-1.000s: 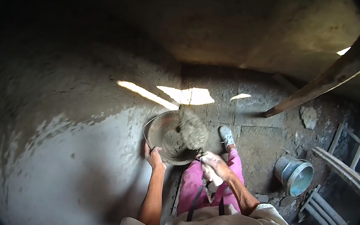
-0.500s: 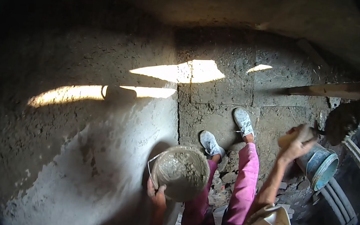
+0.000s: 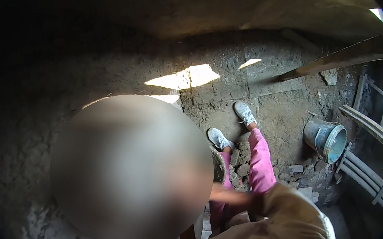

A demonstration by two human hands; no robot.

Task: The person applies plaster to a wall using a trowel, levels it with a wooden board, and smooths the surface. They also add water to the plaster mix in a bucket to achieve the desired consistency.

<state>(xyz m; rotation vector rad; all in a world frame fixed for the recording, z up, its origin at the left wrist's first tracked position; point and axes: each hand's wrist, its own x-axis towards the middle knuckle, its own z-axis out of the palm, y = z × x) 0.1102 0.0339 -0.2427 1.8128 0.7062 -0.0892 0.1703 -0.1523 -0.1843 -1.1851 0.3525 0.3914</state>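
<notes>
A large round blur covers the left-centre of the head view and hides most of what my hands do. My right forearm (image 3: pixel 234 196) reaches left across my body into it. Only a skin-toned smear of my right hand (image 3: pixel 190 183) shows there, and its fingers cannot be made out. My left hand is hidden behind the same blur. At the blur's right edge, beside my leg, shows a strip of the mortar bucket's grey rim (image 3: pixel 219 164). Whether either hand touches the bucket, or holds a tool, is hidden.
A second bucket (image 3: pixel 324 138), mortar-stained, lies tipped on the right beside wooden ladder-like frames (image 3: pixel 366 179). A wooden beam (image 3: pixel 340 59) slants across the upper right. Rubble (image 3: pixel 242 169) lies around my shoes (image 3: pixel 220 138). Sunlit patches (image 3: pixel 189 77) mark the rough surface ahead.
My right arm has swung from the far right, where it held a mortar-loaded trowel, across to the left. The view has shifted, and a blur now covers the bucket that my left hand held.
</notes>
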